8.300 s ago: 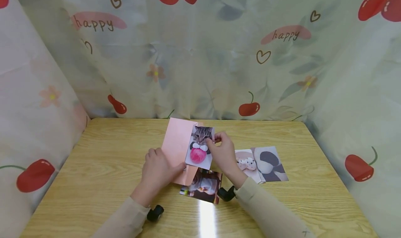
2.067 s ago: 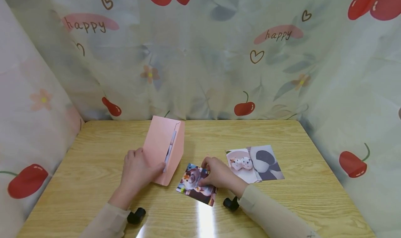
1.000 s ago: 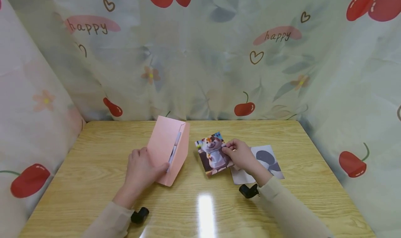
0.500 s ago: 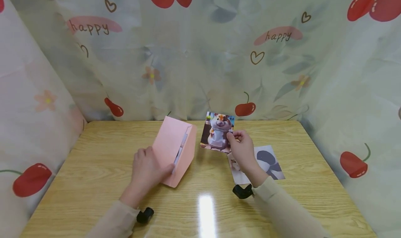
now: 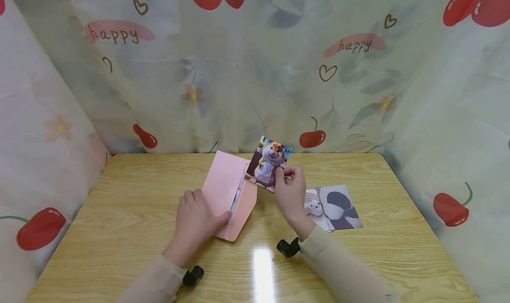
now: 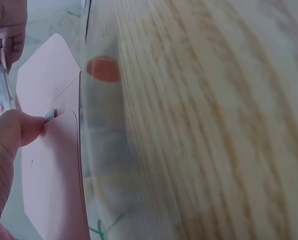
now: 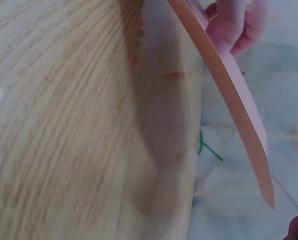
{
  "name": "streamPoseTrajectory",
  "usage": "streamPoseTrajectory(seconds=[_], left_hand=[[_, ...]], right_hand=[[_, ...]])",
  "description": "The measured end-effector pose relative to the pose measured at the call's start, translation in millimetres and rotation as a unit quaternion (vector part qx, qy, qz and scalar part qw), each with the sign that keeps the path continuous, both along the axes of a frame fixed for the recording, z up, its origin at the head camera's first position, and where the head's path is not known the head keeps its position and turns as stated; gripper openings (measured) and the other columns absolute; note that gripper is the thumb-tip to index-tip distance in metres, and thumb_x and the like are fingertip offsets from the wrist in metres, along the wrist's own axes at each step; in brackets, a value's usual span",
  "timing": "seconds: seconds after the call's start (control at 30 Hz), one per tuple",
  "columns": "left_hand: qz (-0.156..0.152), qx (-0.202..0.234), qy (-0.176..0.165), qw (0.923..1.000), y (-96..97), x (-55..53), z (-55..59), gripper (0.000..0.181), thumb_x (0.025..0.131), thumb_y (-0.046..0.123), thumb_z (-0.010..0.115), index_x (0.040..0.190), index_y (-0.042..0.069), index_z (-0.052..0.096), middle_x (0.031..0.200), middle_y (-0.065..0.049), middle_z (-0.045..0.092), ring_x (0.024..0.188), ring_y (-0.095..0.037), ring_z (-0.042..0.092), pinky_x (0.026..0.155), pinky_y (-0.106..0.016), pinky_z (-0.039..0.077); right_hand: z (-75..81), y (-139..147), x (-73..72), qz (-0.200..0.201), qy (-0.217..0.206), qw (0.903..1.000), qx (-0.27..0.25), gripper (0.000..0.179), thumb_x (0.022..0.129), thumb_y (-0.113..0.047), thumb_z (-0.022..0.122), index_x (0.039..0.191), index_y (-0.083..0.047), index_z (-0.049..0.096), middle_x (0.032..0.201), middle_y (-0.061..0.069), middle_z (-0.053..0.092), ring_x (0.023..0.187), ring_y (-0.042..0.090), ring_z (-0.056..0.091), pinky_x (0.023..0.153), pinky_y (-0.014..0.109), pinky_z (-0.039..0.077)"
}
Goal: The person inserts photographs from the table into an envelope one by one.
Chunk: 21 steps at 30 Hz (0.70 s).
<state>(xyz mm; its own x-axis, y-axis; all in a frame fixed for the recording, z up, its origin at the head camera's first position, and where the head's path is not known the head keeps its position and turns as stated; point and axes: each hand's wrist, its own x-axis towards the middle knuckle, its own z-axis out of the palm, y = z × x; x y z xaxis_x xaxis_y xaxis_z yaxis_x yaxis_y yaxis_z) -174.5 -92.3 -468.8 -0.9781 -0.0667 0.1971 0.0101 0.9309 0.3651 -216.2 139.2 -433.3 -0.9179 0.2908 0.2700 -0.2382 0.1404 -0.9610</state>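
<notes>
A pink envelope [image 5: 225, 179] is tilted above the table, its flap folded out to the right. My left hand [image 5: 199, 216] grips it, the thumb at the opening, where white edges of something inside show. In the left wrist view the left thumb [image 6: 14, 130] presses by the slit. My right hand [image 5: 290, 192] pinches the right edge of a photo card [image 5: 267, 163] of a hamster-like figure. The card's lower left corner is beside the envelope's opening; contact cannot be told. In the right wrist view the flap [image 7: 233, 105] shows edge-on, with the right thumb [image 7: 297, 227] low in the corner.
Right of my right forearm lie a photo card with small white animals [image 5: 314, 207], partly covered by the wrist, and a grey-and-white card [image 5: 338, 207] touching it. Both rest on the wooden table [image 5: 139, 196]. A printed curtain [image 5: 247, 72] stands behind the table.
My right hand has picked the hamster card off the table, lifted it and brought it left to the envelope. The envelope has shifted right. The cat card held earlier is out of sight.
</notes>
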Motion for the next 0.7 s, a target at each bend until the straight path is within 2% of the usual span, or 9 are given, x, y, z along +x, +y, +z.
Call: streamPoseTrajectory(seconds=[0.1,0.17,0.37,0.5,0.7], left_hand=[[0.004,-0.004,-0.002,1.0000,0.9,-0.3,0.4,0.100,0.062,0.071,0.072,0.112,-0.012,0.045,0.100,-0.024,0.045,0.091,-0.037,0.044,0.077,-0.047,0.039],[0.007,-0.009,-0.001,0.9999,1.1,-0.7,0.5,0.100,0.063,0.071,0.071,0.112,-0.012,0.045,0.100,-0.024,0.044,0.091,-0.037,0.044,0.077,-0.048,0.039],[0.012,-0.011,-0.001,0.9999,0.9,-2.4,-0.7,0.102,0.063,0.073,0.070,0.112,-0.012,0.045,0.099,-0.024,0.044,0.091,-0.037,0.044,0.077,-0.047,0.040],[0.015,-0.011,0.002,0.9998,-0.1,-3.6,-1.3,0.102,0.063,0.073,0.070,0.112,-0.012,0.044,0.099,-0.024,0.044,0.091,-0.037,0.044,0.076,-0.047,0.040],[0.020,-0.017,-0.005,0.9996,-1.8,-4.5,0.2,0.101,0.063,0.073,0.069,0.111,-0.013,0.045,0.100,-0.025,0.045,0.092,-0.038,0.044,0.077,-0.047,0.039]], right_hand=[[-1.9,-5.2,-0.7,0.003,-0.014,0.9999,0.006,0.016,0.098,-0.013,0.055,0.094,-0.001,0.045,0.082,0.013,0.050,0.055,0.018,0.053,0.045,0.026,0.041],[-11.7,-7.1,-5.6,0.001,-0.018,0.9998,0.010,0.016,0.097,-0.012,0.055,0.092,-0.001,0.046,0.079,0.012,0.050,0.051,0.014,0.050,0.044,0.026,0.039],[-16.2,-17.0,-1.3,0.014,-0.051,0.9985,0.014,0.017,0.095,-0.014,0.060,0.090,-0.001,0.050,0.071,0.010,0.053,0.051,0.014,0.053,0.046,0.028,0.046],[-16.4,-21.9,2.3,0.025,-0.067,0.9973,0.015,0.015,0.093,-0.014,0.061,0.087,-0.003,0.052,0.073,0.010,0.055,0.054,0.017,0.058,0.049,0.030,0.051],[-19.4,-22.7,5.4,0.043,-0.079,0.9951,0.040,0.015,0.091,-0.015,0.063,0.086,-0.005,0.052,0.078,0.011,0.057,0.058,0.016,0.059,0.049,0.030,0.049]])
